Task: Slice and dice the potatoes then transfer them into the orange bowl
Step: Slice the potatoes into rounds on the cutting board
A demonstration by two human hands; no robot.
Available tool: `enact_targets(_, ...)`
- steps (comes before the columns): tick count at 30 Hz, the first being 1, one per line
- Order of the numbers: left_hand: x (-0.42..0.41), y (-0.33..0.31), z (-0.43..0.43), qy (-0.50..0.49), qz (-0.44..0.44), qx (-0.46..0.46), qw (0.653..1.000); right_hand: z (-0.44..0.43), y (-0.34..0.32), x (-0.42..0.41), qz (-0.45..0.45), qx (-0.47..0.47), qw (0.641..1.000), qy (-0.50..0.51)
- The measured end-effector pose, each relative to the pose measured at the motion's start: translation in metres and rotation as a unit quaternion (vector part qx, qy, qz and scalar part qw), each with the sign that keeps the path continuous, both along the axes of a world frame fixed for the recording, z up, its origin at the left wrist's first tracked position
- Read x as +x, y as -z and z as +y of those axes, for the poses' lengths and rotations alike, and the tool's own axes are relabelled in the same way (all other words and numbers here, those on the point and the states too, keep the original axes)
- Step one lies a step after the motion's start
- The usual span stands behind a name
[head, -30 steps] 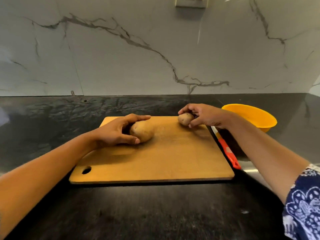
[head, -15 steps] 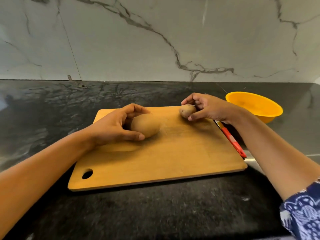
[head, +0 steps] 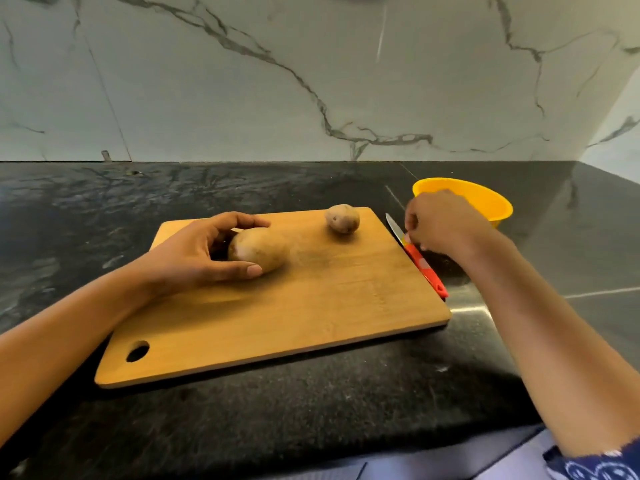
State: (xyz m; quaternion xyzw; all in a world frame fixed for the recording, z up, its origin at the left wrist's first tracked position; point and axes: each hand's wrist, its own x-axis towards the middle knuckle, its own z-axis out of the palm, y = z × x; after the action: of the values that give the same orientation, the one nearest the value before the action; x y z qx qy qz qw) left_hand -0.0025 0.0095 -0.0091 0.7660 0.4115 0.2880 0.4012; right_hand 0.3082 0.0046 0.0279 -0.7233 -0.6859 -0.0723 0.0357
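Bare forearms; blue white-patterned sleeve (head: pixel 602 462) on right arm.

left hand (head: pixel 194 252) gripping, right hand (head: pixel 440 225) knuckles up

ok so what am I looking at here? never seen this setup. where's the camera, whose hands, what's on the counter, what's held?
There is no robot here. These are a person's two bare hands, filmed by one wide-angle camera worn on the head, looking forward and down.

On the dark counter lies a wooden cutting board with two whole potatoes on it. The left hand grips the large potato. The small potato lies free near the board's far edge.

Right of the board lies a knife with a red handle, and beyond it stands the orange bowl. The right hand is down at the knife's handle, but the picture doesn't show whether it grips it. Nothing is cut so far.
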Motion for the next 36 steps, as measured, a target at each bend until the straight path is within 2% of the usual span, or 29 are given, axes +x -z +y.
enact_targets(3, -0.001, 0.000, 0.001, -0.017, 0.008, 0.007, 1.000, -0.006, 0.010, 0.001, -0.025, -0.045, 0.998, 0.034)
enact_targets(6, -0.002, -0.001, 0.001, -0.029, -0.012, 0.004, 0.999, -0.005, 0.015, 0.001, -0.028, -0.036, 0.998, 0.043)
enact_targets(11, -0.002, -0.001, 0.000, -0.032, -0.025, 0.005, 0.999, -0.010, 0.018, 0.002, 0.032, -0.014, 0.997, 0.063)
enact_targets(15, -0.004, -0.001, 0.000, -0.040, -0.022, 0.010, 0.999, -0.027, 0.007, -0.006, 0.069, 0.077, 0.993, 0.062)
enact_targets(18, -0.004, -0.001, -0.001, -0.050, -0.019, 0.022, 0.998, -0.043, -0.008, -0.028, 0.141, 0.138, 0.980, 0.002)
enact_targets(21, -0.001, -0.001, -0.003, -0.078, -0.006, 0.054, 0.996, -0.053, -0.008, -0.058, 0.220, 0.092, 0.968, -0.076)
enact_targets(25, 0.004, 0.000, -0.003, -0.099, 0.010, 0.100, 0.990, -0.049, 0.008, -0.089, 0.225, 0.019, 0.966, -0.127)
enact_targets(36, 0.007, 0.002, -0.002, -0.130, 0.001, 0.095, 0.987, -0.054, 0.020, -0.100, 0.231, -0.039, 0.964, -0.122)
